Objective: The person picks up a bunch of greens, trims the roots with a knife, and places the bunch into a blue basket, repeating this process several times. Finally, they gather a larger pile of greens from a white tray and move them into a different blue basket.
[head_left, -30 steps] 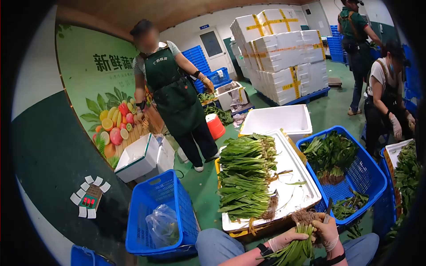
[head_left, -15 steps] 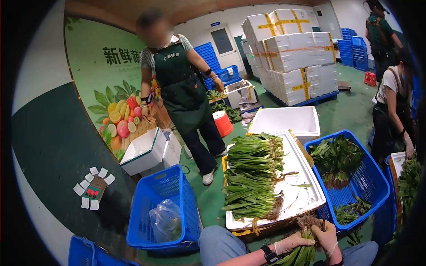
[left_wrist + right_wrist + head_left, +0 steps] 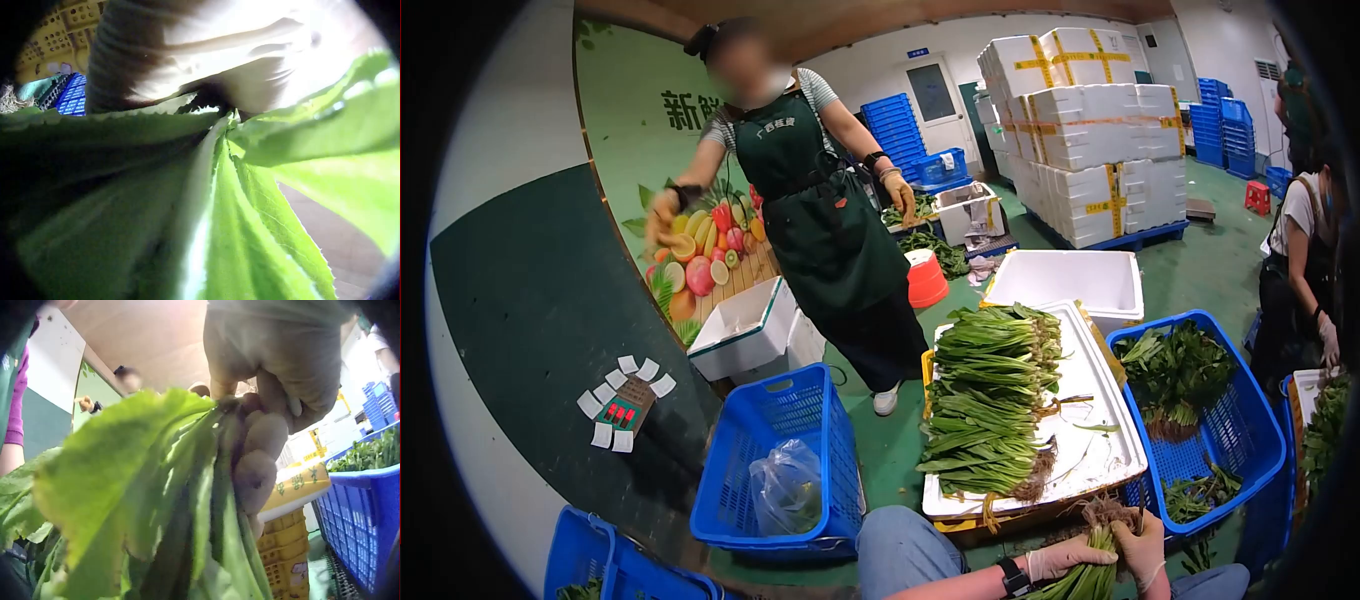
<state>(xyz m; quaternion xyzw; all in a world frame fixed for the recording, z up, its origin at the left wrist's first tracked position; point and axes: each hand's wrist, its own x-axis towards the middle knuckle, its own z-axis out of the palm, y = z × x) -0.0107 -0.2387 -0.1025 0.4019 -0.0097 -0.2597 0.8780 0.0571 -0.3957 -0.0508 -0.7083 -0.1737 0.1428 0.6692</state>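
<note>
In the head view a bunch of long-leaved greens (image 3: 1088,580) is held low over the person's lap, its brown roots (image 3: 1108,511) pointing away. The gloved left hand (image 3: 1068,556) grips it round the stems; the left wrist view shows saw-edged leaves (image 3: 250,231) fanning out below the glove. At the root end, the gloved right hand (image 3: 1141,553) has its fingers curled against the bunch. A thin dark strip shows by the right fingers in the head view. Rows of similar greens (image 3: 990,400) lie on a white foam lid (image 3: 1105,455) in front of both hands.
Right of the lid stands a blue crate (image 3: 1265,455) with more greens. Another blue crate (image 3: 840,450) on the left holds a clear bag (image 3: 785,490). An aproned person (image 3: 820,190) stands beyond; another person (image 3: 1305,250) works at far right. Stacked white foam boxes (image 3: 1090,130) rise behind.
Both hands stay at the bunch near the root end. The head view has swung left. The standing person has raised an arm outward, and the person at right has bent lower.
</note>
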